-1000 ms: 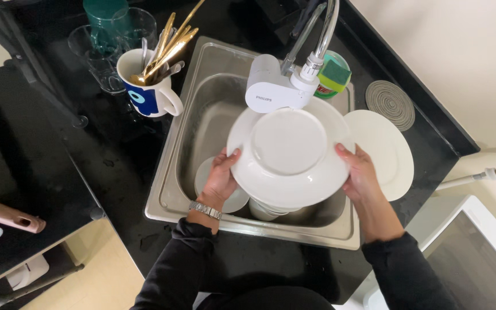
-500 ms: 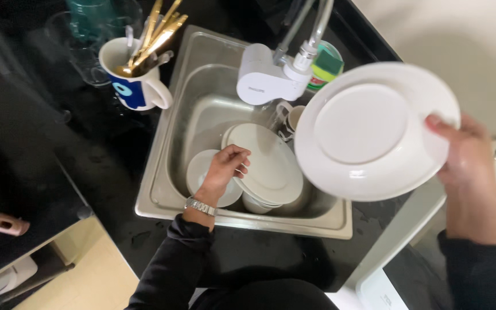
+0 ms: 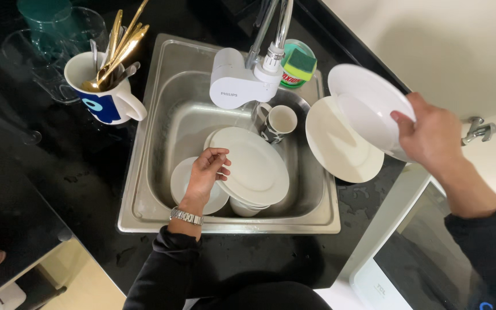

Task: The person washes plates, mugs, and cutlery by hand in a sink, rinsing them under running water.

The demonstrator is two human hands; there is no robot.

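Two hands are busy over the sink (image 3: 144,172). Her right hand (image 3: 431,138) is clamped on the rim of a white plate (image 3: 368,106), tilted just above another plate (image 3: 340,146) lying on the black counter (image 3: 47,189) beside the basin. The left hand (image 3: 205,172) rests with loose, half-curled fingers on the edge of a large plate (image 3: 254,166) stacked over a bowl (image 3: 193,192) in the sink. A mug (image 3: 279,121) stands under the tap (image 3: 248,80); a sponge (image 3: 299,60) sits behind it. Judging by this, it looks like stacking: the held plate needs lowering squarely onto the one below
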